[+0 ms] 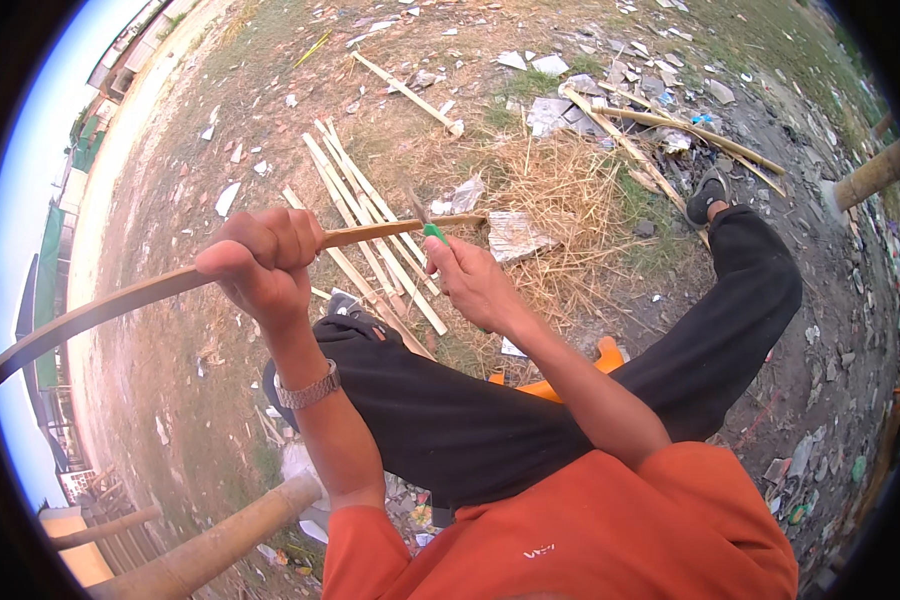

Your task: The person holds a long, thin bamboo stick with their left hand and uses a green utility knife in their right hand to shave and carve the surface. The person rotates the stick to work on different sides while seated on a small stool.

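Orange shirtfront (570,520) is showing below a strip (150,291) the left hand (267,258) is gripping, right hand (473,283) holding a knife (433,231) across it.

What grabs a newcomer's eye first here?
Likely the long curved strip, gripped in the left hand and sweeping from the left edge to mid-picture. Next, the green-handled knife in the right hand, near the strip's right end. Then the orange shirt at the bottom and the straw on the ground, right of centre.
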The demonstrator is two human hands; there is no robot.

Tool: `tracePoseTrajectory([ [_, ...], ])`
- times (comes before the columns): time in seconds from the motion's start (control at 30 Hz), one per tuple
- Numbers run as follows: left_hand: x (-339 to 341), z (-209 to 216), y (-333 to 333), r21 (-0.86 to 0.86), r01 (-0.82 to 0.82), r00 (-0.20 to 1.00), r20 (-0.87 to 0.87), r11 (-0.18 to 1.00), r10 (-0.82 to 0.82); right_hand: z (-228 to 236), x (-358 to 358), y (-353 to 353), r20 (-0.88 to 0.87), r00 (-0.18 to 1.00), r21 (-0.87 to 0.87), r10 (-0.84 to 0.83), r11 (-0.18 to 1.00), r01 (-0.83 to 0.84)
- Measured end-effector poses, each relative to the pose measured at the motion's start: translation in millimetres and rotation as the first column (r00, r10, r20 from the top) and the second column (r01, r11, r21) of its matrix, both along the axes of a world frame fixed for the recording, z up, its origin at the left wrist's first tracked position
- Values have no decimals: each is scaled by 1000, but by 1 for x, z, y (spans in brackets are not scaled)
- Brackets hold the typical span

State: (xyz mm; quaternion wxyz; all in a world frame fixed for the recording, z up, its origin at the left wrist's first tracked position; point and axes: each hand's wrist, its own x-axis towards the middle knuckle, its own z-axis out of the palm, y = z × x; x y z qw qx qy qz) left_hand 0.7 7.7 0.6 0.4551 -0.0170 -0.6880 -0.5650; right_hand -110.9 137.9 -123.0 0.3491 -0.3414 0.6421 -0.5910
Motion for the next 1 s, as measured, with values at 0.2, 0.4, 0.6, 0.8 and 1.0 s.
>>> tracePoseTrajectory([
  [0.2,2,-2,0,-2,95,994,-63,996,-94,12,16,2,2,997,20,73,997,-73],
  [0.4,7,-5,1,0,91,994,-63,996,-91,6,21,5,118,985,103,125,985,-137],
  [0.6,3,-3,5,-7,85,993,-80,996,-85,28,31,6,-178,984,-117,-4,993,-17],
  [0.8,5,-4,3,-48,104,991,-81,993,-108,75,42,20,-309,951,-70,25,996,-49],
  [1.0,6,-2,4,-112,114,993,-11,987,-116,45,30,14,-370,929,33,6,999,7],
])
